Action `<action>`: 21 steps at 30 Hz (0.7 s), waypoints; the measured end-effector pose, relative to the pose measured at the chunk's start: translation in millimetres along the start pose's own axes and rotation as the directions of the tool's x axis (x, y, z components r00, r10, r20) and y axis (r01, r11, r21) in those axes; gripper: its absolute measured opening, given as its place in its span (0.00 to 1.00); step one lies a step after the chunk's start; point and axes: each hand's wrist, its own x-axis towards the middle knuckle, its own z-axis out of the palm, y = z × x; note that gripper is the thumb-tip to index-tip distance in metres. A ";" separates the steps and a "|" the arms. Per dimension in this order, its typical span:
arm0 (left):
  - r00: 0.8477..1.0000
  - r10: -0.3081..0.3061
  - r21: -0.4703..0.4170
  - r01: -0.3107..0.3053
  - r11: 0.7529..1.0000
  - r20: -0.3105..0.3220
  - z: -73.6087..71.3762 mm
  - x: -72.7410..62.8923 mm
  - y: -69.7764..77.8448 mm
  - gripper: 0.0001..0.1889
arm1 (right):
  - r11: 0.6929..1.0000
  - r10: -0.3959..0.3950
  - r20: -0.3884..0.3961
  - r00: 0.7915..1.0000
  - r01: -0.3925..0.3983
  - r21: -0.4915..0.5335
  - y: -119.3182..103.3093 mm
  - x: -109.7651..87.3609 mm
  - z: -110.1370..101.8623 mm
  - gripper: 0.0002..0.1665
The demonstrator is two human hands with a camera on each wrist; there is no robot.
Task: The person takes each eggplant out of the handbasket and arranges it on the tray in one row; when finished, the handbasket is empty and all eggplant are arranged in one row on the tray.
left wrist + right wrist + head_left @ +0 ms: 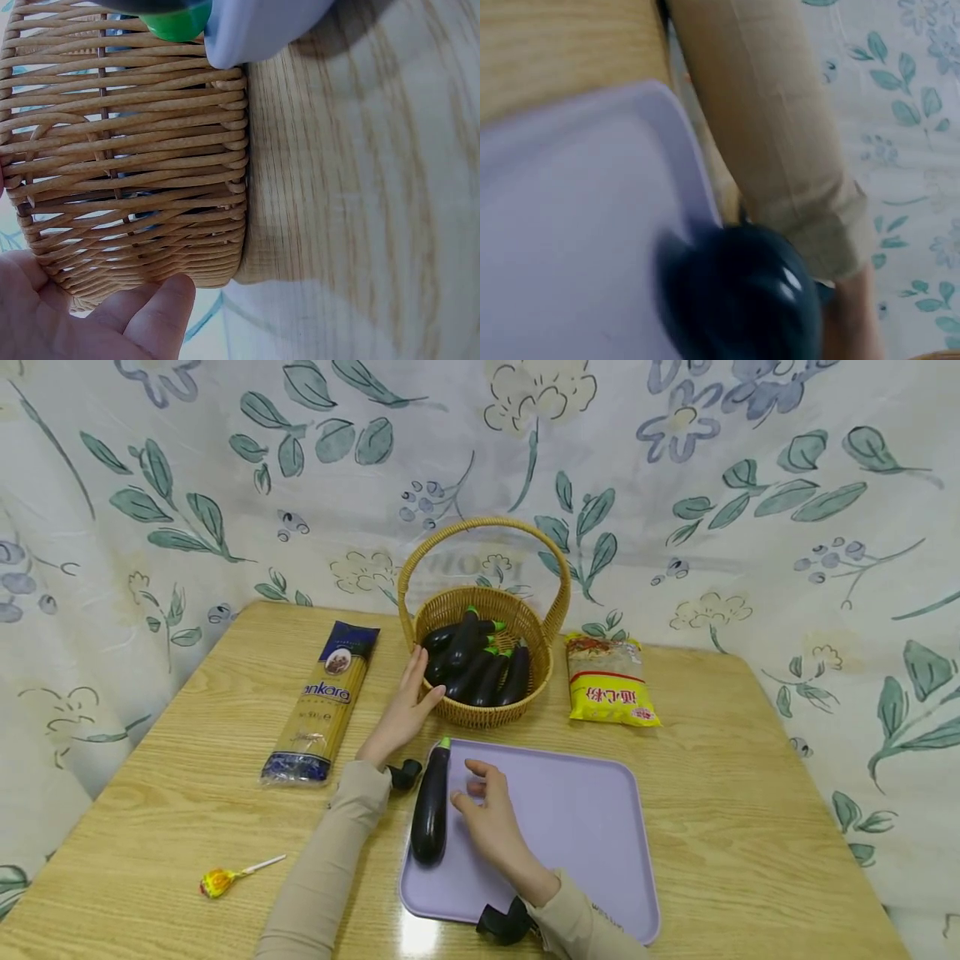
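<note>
A wicker basket [480, 717] with a tall handle holds several eggplants [467, 643] with green stems. My left hand [405, 706] rests against the basket's left side, its fingers fairly straight along the woven wall [135, 165]. Below, one eggplant [431, 806] lies lengthwise along the left edge of a lilac tray [570, 827]. Just right of that eggplant, my right hand [491, 818] hovers over the tray with loosely bent fingers and nothing in them. Seen from the right wrist, the eggplant [742, 292] looms dark and blurred; the right fingers are out of that view.
A pack of spaghetti [322, 702] lies left of the basket, and a yellow food packet [611, 681] sits to its right. Near the front left lies a lollipop [220, 882]. A floral curtain [480, 460] hangs behind the wooden table [750, 827].
</note>
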 end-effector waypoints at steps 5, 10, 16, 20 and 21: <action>1.000 0.003 -0.001 -0.003 1.000 0.001 0.6 0.9 0.9 0.38 | 0.998 -0.018 0.007 1.000 0.017 0.057 -12.0 14.5 -16.1 0.29; 1.000 -0.005 -0.011 0.005 1.000 0.004 0.5 0.1 1.9 0.38 | 0.997 -0.039 -0.001 0.999 0.039 0.070 -22.3 26.1 -26.8 0.29; 1.000 -0.004 -0.008 0.004 1.000 0.004 -0.5 0.4 2.1 0.39 | 0.991 -0.062 -0.002 0.998 0.062 0.119 -33.4 37.9 -37.4 0.26; 1.000 0.002 -0.005 -0.002 1.000 0.007 0.2 0.2 1.4 0.39 | 0.978 -0.073 -0.020 0.997 0.075 0.195 -38.0 47.5 -44.2 0.26; 1.000 0.003 -0.006 -0.003 1.000 0.008 0.5 -0.2 1.4 0.39 | 0.975 -0.079 -0.029 0.996 0.083 0.208 -38.5 50.1 -45.6 0.26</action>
